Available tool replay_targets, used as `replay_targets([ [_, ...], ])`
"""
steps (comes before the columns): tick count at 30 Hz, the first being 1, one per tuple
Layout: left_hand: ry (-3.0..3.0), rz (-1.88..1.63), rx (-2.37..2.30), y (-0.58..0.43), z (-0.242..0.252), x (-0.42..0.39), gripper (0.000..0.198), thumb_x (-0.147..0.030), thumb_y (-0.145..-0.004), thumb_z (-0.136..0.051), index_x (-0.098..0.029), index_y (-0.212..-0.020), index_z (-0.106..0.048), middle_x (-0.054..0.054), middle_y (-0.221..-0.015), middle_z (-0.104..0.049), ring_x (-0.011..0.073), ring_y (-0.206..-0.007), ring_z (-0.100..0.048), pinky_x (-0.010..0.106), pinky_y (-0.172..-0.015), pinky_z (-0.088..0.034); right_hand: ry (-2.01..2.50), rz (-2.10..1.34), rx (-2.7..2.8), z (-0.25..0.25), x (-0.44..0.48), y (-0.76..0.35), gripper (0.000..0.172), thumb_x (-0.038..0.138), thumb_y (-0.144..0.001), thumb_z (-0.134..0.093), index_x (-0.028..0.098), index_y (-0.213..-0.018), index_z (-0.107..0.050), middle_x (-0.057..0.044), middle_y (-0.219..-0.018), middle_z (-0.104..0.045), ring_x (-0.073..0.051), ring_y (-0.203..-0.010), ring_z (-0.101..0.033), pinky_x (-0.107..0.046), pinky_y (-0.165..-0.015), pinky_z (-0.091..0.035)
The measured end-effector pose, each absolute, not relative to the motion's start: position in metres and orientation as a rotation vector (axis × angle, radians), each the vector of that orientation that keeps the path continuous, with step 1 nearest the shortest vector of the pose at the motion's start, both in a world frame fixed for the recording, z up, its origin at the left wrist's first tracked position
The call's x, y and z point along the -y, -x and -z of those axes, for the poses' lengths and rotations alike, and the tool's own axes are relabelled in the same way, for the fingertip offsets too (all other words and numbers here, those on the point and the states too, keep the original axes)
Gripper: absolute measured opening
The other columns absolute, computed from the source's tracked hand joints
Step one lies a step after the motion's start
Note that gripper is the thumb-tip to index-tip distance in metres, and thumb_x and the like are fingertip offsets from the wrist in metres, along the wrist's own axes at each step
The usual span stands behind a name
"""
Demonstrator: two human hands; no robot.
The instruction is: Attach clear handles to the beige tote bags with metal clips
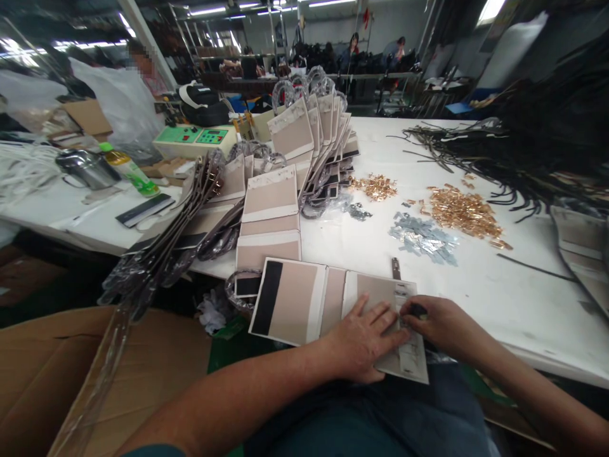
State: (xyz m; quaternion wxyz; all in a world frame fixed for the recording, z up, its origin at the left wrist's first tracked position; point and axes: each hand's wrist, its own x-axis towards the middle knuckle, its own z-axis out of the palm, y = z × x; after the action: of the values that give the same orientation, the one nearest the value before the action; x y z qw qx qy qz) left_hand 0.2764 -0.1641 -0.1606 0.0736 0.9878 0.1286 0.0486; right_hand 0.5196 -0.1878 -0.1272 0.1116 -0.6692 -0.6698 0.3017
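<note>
A flat beige bag panel (304, 298) with white bands and a black stripe lies at the near edge of the white table (499, 298). My left hand (364, 339) rests flat on its right part, fingers stretched out. My right hand (435, 324) is closed beside it, fingertips pinched on a small dark piece at the panel's right edge. A brown strap tab (396, 268) sticks out from behind the panel.
Stacks of similar beige panels (271, 216) with plastic-wrapped handles fill the table's left. Piles of gold fittings (464, 209) and silver fittings (423, 238) lie to the right. Black straps (523, 152) are heaped far right. A cardboard box (95, 374) stands lower left. People work behind.
</note>
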Motion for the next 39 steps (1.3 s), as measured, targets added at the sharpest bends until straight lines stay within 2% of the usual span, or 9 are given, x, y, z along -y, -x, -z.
replay_targets([
  [7,-2.957,-0.154,-0.392,-0.277,0.160,0.164,0.091,-0.052,-0.091,-0.072,-0.017,-0.166,-0.034,0.020,-0.172,-0.033,0.0386,-0.160,-0.027,0.068,-0.131,-0.013,1.928,-0.845,2.010,0.136,0.188,-0.524,0.029,0.042,-0.085,-0.053,0.025,-0.089,-0.077,-0.006,-0.098,-0.077,-0.029,-0.094,-0.071,-0.040,-0.086,-0.051],
  [12,-2.951,-0.173,-0.365,-0.277,0.160,0.163,0.089,-0.051,-0.091,-0.071,-0.015,-0.165,-0.035,0.019,-0.170,-0.039,0.0401,-0.160,-0.027,0.070,-0.130,-0.014,1.941,-0.910,1.947,0.142,0.195,-0.531,0.033,0.042,-0.086,-0.054,0.027,-0.102,-0.079,-0.005,-0.106,-0.080,-0.030,-0.100,-0.073,-0.042,-0.092,-0.053],
  [19,-2.934,-0.159,-0.346,-0.278,0.161,0.161,0.090,-0.049,-0.091,-0.072,-0.013,-0.165,-0.035,0.020,-0.170,-0.038,0.0425,-0.159,-0.028,0.073,-0.129,-0.015,2.027,-0.938,1.891,0.138,0.199,-0.524,0.034,0.042,-0.089,-0.054,0.028,-0.104,-0.081,-0.004,-0.101,-0.082,-0.031,-0.096,-0.076,-0.040,-0.082,-0.055],
  [24,-2.941,-0.128,-0.354,-0.280,0.159,0.161,0.092,-0.048,-0.088,-0.075,-0.012,-0.164,-0.037,0.021,-0.171,-0.035,0.0434,-0.159,-0.027,0.073,-0.129,-0.014,2.021,-0.773,1.886,0.147,0.200,-0.525,0.029,0.041,-0.087,-0.056,0.029,-0.098,-0.080,-0.004,-0.102,-0.081,-0.031,-0.093,-0.074,-0.041,-0.084,-0.054],
  [28,-2.942,-0.108,-0.370,-0.281,0.153,0.161,0.092,-0.049,-0.088,-0.075,-0.012,-0.163,-0.037,0.022,-0.168,-0.039,0.0422,-0.159,-0.026,0.072,-0.130,-0.015,1.956,-0.867,1.693,0.129,0.203,-0.531,0.027,0.050,-0.083,-0.067,0.028,-0.092,-0.079,-0.004,-0.091,-0.079,-0.028,-0.084,-0.073,-0.037,-0.078,-0.055],
  [30,-2.941,-0.102,-0.369,-0.282,0.150,0.161,0.090,-0.049,-0.087,-0.076,-0.013,-0.162,-0.039,0.021,-0.167,-0.040,0.0417,-0.158,-0.028,0.071,-0.129,-0.016,1.981,-0.909,1.454,0.109,0.206,-0.531,0.032,0.057,-0.082,-0.075,0.026,-0.090,-0.078,-0.003,-0.074,-0.073,-0.025,-0.067,-0.067,-0.033,-0.060,-0.051],
  [32,-2.940,-0.095,-0.377,-0.283,0.148,0.162,0.090,-0.048,-0.086,-0.077,-0.014,-0.161,-0.041,0.020,-0.167,-0.041,0.0414,-0.158,-0.029,0.071,-0.130,-0.017,1.841,-0.923,1.153,0.091,0.208,-0.527,0.036,0.059,-0.084,-0.080,0.025,-0.081,-0.073,0.000,-0.061,-0.062,-0.019,-0.052,-0.055,-0.030,-0.048,-0.042],
  [36,-2.942,-0.071,-0.399,-0.284,0.146,0.162,0.088,-0.047,-0.086,-0.076,-0.015,-0.160,-0.042,0.020,-0.166,-0.041,0.0410,-0.159,-0.027,0.069,-0.131,-0.015,1.176,-0.902,0.701,0.087,0.201,-0.514,0.045,0.045,-0.087,-0.082,0.021,-0.064,-0.051,0.005,-0.062,-0.045,-0.011,-0.049,-0.041,-0.027,-0.048,-0.040],
  [39,-2.939,-0.059,-0.396,-0.285,0.146,0.162,0.086,-0.048,-0.089,-0.073,-0.016,-0.162,-0.040,0.019,-0.167,-0.040,0.0396,-0.159,-0.026,0.068,-0.131,-0.015,1.019,-0.897,0.517,0.108,0.189,-0.511,0.043,0.040,-0.085,-0.077,0.021,-0.064,-0.046,0.007,-0.060,-0.036,-0.009,-0.046,-0.033,-0.025,-0.045,-0.037],
])
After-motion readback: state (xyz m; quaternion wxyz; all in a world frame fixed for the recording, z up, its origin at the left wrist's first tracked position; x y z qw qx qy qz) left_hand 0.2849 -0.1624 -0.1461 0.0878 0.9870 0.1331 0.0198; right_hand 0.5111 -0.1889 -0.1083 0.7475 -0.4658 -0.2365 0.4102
